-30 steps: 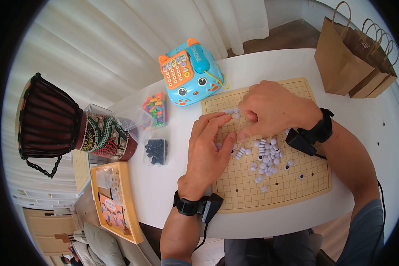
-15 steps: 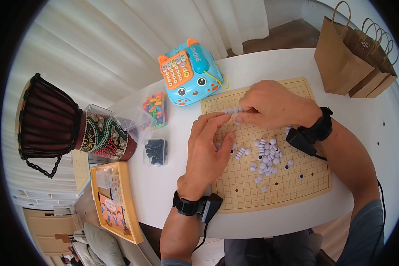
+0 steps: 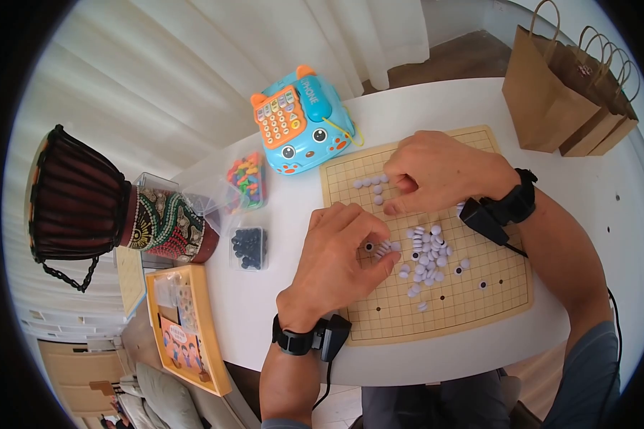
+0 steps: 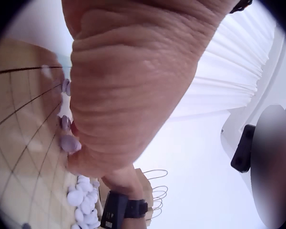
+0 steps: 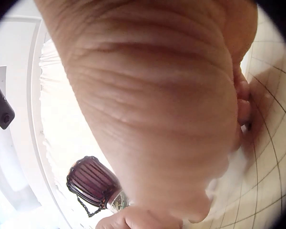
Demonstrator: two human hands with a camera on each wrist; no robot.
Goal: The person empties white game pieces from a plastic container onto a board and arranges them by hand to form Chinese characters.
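A wooden go board point(image 3: 436, 322) lies on the table, with a loose pile of white go stones point(image 3: 428, 257) near its middle. Toward the far left of the board, several white stones point(image 3: 367, 183) form a short row, and two more run down from it. My left hand point(image 3: 340, 261) curves over the board's left side, thumb and forefinger apart around a small leaning row of stones point(image 3: 383, 248). At the end of the far row is my right hand point(image 3: 440, 171), fingers bent and thumb apart from them, a stone right at its fingertips; its palm side is hidden.
A blue toy telephone point(image 3: 308, 139) stands beyond the board. To the left are a box of colourful pieces point(image 3: 247, 179), a box of dark stones point(image 3: 248, 249), a drum point(image 3: 86, 193) and a wooden tray point(image 3: 218, 379). Paper bags point(image 3: 544, 100) stand far right.
My left hand has moved from beside the far row toward the small leaning row, thumb and forefinger now around it. The far row has grown longer, and my right thumb has drawn away from it.
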